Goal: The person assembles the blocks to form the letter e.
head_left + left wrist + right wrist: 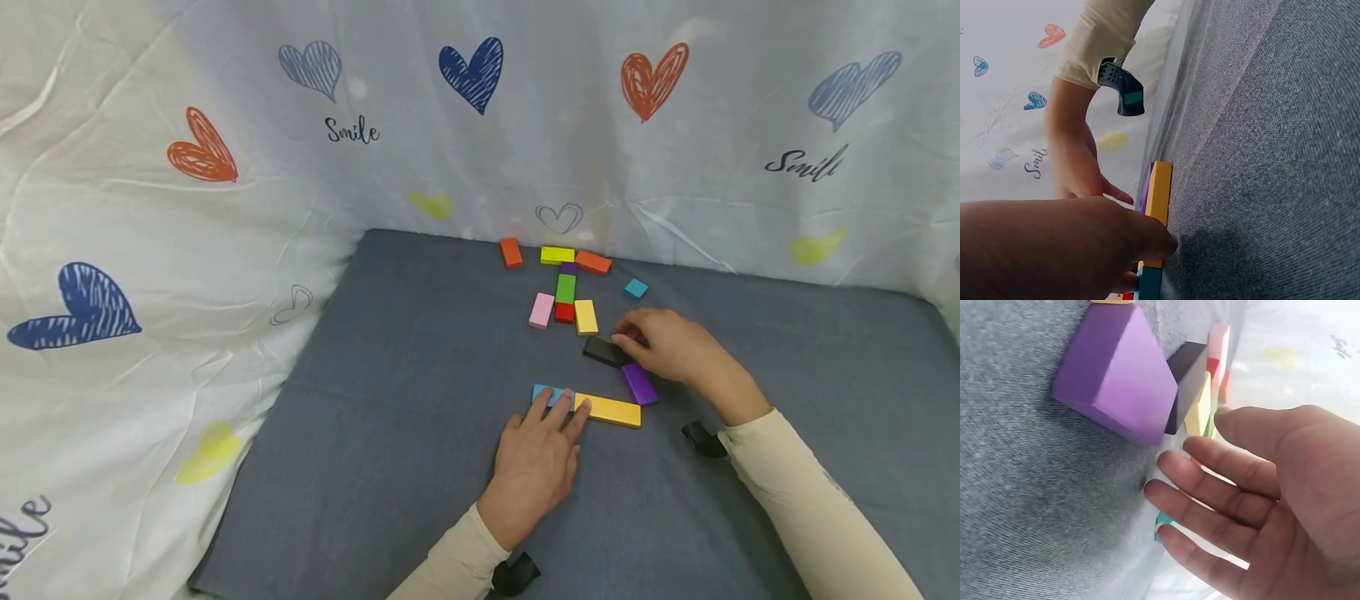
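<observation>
left hand (536, 454) lying flat, straight fingers pinning blue block (546, 394) and long yellow block (609, 410) on grey table (390, 400); right hand (663, 343) relaxed, fingers touching black block (603, 352), nudging it beside purple block (639, 384)

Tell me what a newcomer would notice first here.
Bright blocks on the grey cloth. The left hand rests its fingers on the blue block and yellow bar. The right hand touches the black block, next to the purple block.
</observation>
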Motion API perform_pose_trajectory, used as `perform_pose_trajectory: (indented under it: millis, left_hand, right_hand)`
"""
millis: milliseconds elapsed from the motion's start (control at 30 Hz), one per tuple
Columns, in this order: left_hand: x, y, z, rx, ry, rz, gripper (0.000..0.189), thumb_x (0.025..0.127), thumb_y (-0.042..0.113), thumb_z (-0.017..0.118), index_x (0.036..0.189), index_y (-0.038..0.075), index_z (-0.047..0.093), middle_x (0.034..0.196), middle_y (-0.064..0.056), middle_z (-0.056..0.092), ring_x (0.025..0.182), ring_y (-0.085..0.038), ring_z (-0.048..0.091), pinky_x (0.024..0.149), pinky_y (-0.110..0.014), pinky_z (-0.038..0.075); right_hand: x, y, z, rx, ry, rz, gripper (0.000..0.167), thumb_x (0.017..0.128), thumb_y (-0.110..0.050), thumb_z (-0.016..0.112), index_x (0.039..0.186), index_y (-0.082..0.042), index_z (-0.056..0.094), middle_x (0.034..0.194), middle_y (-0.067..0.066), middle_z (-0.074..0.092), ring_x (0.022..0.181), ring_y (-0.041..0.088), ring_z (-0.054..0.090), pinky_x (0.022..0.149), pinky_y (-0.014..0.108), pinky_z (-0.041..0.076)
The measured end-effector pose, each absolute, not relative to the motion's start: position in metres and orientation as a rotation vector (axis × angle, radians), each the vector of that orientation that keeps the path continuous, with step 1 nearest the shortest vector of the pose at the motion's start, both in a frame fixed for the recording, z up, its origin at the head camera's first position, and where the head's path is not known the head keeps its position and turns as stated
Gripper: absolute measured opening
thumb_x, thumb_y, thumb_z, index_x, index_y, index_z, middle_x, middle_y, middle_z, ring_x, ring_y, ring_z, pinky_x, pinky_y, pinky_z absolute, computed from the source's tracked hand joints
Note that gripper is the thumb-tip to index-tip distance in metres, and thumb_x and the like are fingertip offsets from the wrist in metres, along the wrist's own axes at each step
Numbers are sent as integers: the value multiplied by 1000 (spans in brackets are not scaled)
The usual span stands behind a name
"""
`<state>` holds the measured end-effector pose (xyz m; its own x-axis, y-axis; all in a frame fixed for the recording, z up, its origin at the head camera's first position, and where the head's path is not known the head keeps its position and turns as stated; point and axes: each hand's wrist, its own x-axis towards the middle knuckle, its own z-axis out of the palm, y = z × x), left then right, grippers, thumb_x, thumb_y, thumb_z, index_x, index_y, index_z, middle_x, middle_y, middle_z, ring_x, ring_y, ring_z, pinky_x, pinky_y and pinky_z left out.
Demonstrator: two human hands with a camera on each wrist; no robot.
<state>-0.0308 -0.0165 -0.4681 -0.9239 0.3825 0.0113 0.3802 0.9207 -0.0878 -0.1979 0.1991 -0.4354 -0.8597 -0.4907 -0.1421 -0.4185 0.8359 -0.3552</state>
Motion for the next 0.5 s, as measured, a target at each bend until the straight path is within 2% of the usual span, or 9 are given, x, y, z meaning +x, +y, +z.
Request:
perform_pose_trajectory:
  millis: [300,433,500]
  left_hand:
    - [-32,-17,-467,-600,-3076,154,61,103,49,64,160,36,47,161,9,50,146,-18,44,83,-36,57]
    - [-32,-17,-467,-610,-3067,151,60,103,48,64,160,36,48,160,9,51,146,-18,44,81,-35,57]
    - [-31,-17,-467,-615,-3053,147,59,103,48,64,159,36,49,160,8,51,145,-18,45,80,-35,56]
  right_hand:
    - [-215,184,-429,-623,2851,-470,35,104,-33,68,123,-4,71,102,8,76,87,23,72,76,49,59]
    - [-221,171,-427,-613,2842,-437,40,102,-37,71,122,-3,71,95,6,76,80,21,71,70,46,59]
    - [-224,165,-426,-606,2830,-412,43,101,-39,72,122,-2,70,87,4,74,73,20,68,66,44,58]
